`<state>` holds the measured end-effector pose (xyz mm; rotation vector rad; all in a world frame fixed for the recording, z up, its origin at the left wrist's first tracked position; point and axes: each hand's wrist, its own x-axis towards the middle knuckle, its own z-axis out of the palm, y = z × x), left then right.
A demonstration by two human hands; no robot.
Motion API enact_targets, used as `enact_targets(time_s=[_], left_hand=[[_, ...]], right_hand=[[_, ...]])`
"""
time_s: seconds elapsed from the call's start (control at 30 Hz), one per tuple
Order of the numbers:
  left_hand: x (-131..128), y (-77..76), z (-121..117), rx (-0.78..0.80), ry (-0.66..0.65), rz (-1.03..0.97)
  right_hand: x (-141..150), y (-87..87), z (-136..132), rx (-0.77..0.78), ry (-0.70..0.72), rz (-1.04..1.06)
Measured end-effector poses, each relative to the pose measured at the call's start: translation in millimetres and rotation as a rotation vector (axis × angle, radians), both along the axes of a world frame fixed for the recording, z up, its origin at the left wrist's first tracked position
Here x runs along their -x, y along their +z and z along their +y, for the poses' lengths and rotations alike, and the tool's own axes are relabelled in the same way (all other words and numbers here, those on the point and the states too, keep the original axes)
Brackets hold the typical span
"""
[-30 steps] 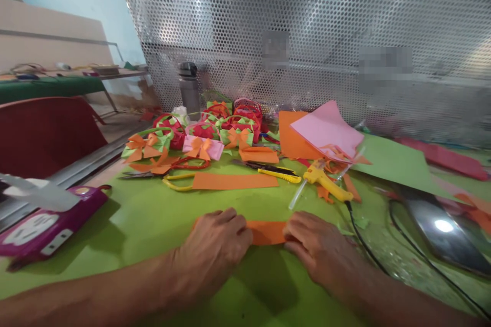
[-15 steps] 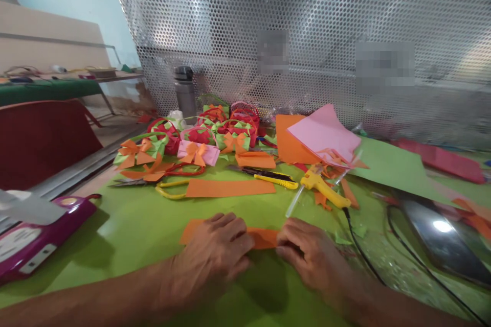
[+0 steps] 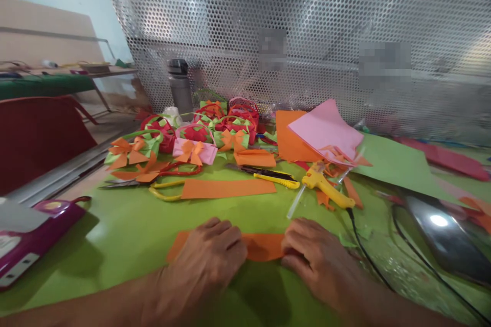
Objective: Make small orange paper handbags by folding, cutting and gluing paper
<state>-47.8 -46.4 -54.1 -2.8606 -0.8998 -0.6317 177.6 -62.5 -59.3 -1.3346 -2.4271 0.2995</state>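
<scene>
An orange paper strip [image 3: 264,246] runs sideways at the near middle of the green table, its lower edge bowed between the hands. My left hand [image 3: 215,253] is closed over the strip left of its middle, fingers curled down on it; the left end sticks out past the hand. At the right end, my right hand [image 3: 312,253] pinches the strip between thumb and curled fingers. Just beyond lies a flat orange paper piece [image 3: 230,189], covering part of a pair of yellow-handled scissors [image 3: 164,191]. A yellow glue gun [image 3: 326,189] rests beyond my right hand.
Small paper bags with bows [image 3: 192,150] crowd the back left, near a grey bottle [image 3: 180,89]. A yellow cutter [image 3: 278,180] lies mid-table. Pink paper [image 3: 326,127] and green paper [image 3: 395,163] are at right, above a phone [image 3: 445,235]. A purple power strip [image 3: 42,240] sits left.
My left hand has shifted slightly left and nearer, and my right hand slightly right. The strip between them now bows more along its near edge. The view has shifted a little.
</scene>
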Motion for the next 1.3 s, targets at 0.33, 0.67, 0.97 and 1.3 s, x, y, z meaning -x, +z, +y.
enact_targets(time_s=[0.33,0.67,0.97,1.3], left_hand=[[-2,8.7,-4,0.158,0.065,0.137],[2,9.9,-1,0.165,0.014,0.109],[6,0.7,2,0.294,0.083,0.059],[5,4.9,7,0.341,0.134,0.075]], right_hand=[[1,10.3,-1,0.133,-0.028,-0.044],[-7,16.8,3,0.178,-0.091,-0.019],[-7,16.9,6,0.228,-0.072,0.017],[-5,13.8,4,0.191,-0.074,0.038]])
